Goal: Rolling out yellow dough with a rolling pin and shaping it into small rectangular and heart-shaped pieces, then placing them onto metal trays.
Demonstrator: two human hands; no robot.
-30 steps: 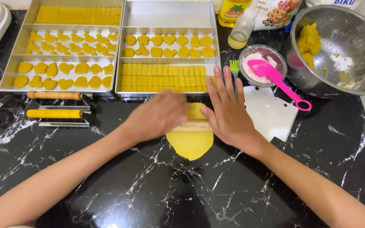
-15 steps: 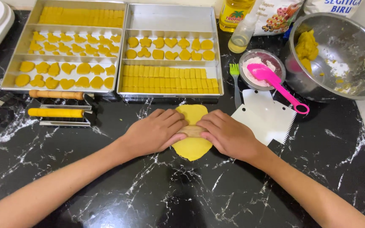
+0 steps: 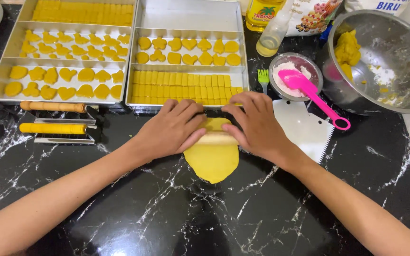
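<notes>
A flattened sheet of yellow dough [image 3: 213, 161] lies on the black marble counter [image 3: 176, 213]. A pale wooden rolling pin [image 3: 217, 138] lies across its upper half. My left hand [image 3: 169, 129] presses palm-down on the pin's left end. My right hand [image 3: 257, 124] presses on its right end. Both hands cover most of the pin; only its middle shows between them.
Two metal trays [image 3: 134, 52] with yellow dough shapes and strips sit behind the hands. A steel bowl [image 3: 390, 61] with dough, a small flour bowl with a pink spatula [image 3: 314, 97], a white toothed scraper [image 3: 307, 130], an oil bottle [image 3: 262, 12] and wooden-handled cutters [image 3: 55, 118] surround them.
Both hands and the rolling pin went toward me over the dough, then back away toward the trays. The dough sheet has stretched a little longer.
</notes>
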